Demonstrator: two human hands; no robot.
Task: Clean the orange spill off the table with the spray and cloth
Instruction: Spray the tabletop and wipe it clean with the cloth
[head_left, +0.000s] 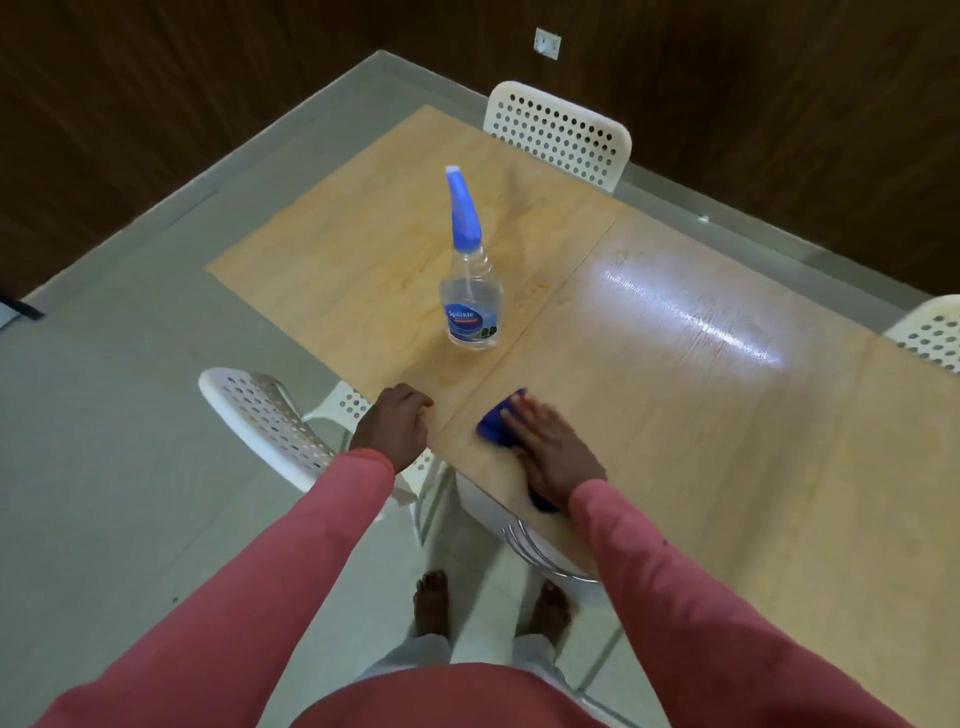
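Both hands reach forward: the left hand (396, 427) apparently curled, the right hand (551, 452) flat, fingers straight though blurred.

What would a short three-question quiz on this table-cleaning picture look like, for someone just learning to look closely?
1. True or false: the right hand presses flat on the blue cloth.
2. Where is the spray bottle? A) in the left hand B) standing upright on the table C) lying on a chair
3. Fill in: the left hand rests at the near ____ of the wooden table.

Key: 1 true. 2 B; no hand touches it. 3 edge; its fingers look curled there, beside the white perforated chair.
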